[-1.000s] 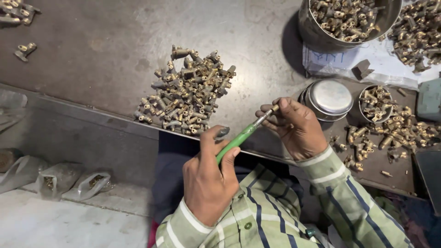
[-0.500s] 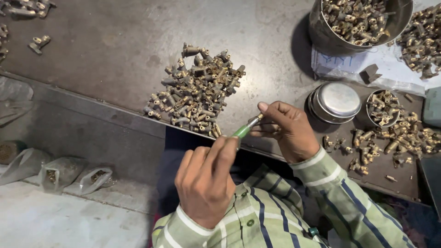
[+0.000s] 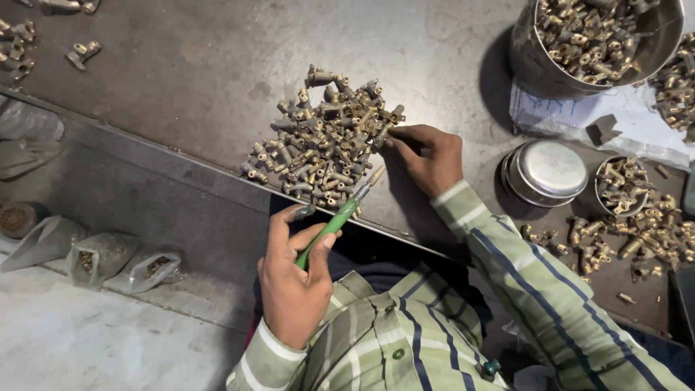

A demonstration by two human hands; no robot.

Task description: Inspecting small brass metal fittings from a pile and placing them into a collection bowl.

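Note:
My left hand [image 3: 293, 279] grips a green-handled tool [image 3: 329, 230], its metal tip pointing up toward a pile of small brass fittings [image 3: 326, 141] on the dark metal table [image 3: 181, 80]. My right hand [image 3: 431, 156] rests at the right edge of that pile. Its fingertips are pinched on a brass fitting there. The two hands are apart, and the tool tip sits just below the pile, free of my right hand.
A steel pot [image 3: 590, 40] full of brass fittings stands at the back right on white paper [image 3: 630, 119]. Nearby are a round steel lid [image 3: 544, 172], a small cup of fittings [image 3: 621, 185] and loose fittings [image 3: 637, 239]. Plastic bags [image 3: 94, 257] lie below the table's edge at left.
My right hand left the tool's tip and reached up to the pile's right edge. My left hand with the green tool stayed near my lap, shifting slightly.

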